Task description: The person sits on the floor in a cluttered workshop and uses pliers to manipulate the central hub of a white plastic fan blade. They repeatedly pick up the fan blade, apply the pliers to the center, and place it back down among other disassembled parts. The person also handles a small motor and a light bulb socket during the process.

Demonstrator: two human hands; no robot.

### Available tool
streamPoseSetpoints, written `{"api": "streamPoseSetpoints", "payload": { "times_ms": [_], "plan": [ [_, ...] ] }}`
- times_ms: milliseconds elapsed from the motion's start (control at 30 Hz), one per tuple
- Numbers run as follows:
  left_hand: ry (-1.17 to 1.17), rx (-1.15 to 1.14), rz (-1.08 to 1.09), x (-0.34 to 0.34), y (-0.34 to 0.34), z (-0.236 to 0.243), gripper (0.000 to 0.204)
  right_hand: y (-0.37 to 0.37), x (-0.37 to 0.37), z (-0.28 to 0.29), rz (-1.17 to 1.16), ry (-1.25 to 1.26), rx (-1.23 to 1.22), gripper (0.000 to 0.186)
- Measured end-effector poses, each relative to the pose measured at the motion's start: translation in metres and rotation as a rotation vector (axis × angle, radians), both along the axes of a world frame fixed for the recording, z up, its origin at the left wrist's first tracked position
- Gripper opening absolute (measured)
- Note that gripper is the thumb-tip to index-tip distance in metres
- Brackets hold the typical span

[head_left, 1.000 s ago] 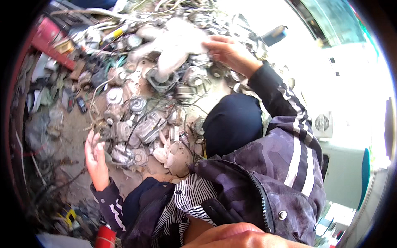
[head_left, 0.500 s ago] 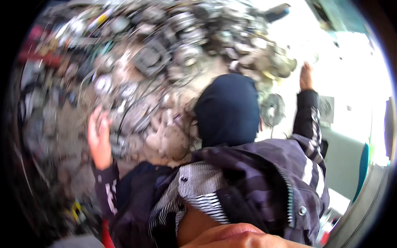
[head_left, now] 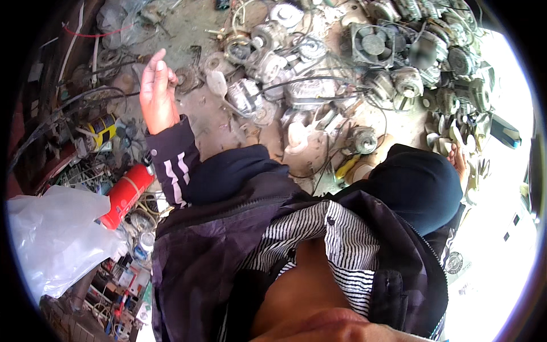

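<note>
My left hand (head_left: 158, 94) is raised above the littered floor, its fingers stretched out and nothing held in them. Closest to it are a round dusty metal part (head_left: 188, 80) and black cables (head_left: 85, 94). Partly hidden behind my dark-clad right knee (head_left: 416, 182) is my right hand (head_left: 460, 165). Its visible fingers are loosely apart, with no object seen in them, beside pale curved blade-like pieces (head_left: 447, 137). In front of me lie several used electric motors (head_left: 242, 96) and a square cooling fan (head_left: 373, 44), with wires tangled among them.
To the left are a red cylinder like a fire extinguisher (head_left: 128, 194), a translucent plastic bag (head_left: 57, 239) and a yellow container (head_left: 102, 130). Loose scrap and wires lie below them. More motors (head_left: 407, 82) are heaped at the far right, near a dark flat object (head_left: 506, 132).
The view has swung left, bringing the red cylinder and plastic bag into sight. My right hand, formerly stretched out at the bright right side, is now beside my knee. My left hand stays open.
</note>
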State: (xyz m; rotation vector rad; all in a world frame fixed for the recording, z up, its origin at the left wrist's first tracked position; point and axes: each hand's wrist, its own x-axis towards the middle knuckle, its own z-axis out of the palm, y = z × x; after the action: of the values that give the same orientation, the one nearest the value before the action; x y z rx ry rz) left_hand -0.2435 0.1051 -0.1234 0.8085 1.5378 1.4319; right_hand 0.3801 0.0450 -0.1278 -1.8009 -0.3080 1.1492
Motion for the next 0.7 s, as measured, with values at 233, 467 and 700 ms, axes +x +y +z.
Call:
{"api": "streamPoseSetpoints", "payload": {
  "times_ms": [233, 467, 700],
  "plan": [
    [0.233, 0.000, -0.001, -0.002, 0.029, -0.016, 0.046, -0.054, -0.014, -0.074, 0.267, 0.313, -0.346, 0.044],
    [0.027, 0.190, -0.151, 0.025, 0.091, -0.006, 0.036, -0.070, -0.095, -0.114, 0.419, 0.264, -0.489, 0.038],
    [0.018, 0.349, -0.278, 0.049, 0.098, 0.016, 0.025, -0.099, -0.104, -0.118, 0.409, 0.227, -0.466, 0.033]
  ]
}}
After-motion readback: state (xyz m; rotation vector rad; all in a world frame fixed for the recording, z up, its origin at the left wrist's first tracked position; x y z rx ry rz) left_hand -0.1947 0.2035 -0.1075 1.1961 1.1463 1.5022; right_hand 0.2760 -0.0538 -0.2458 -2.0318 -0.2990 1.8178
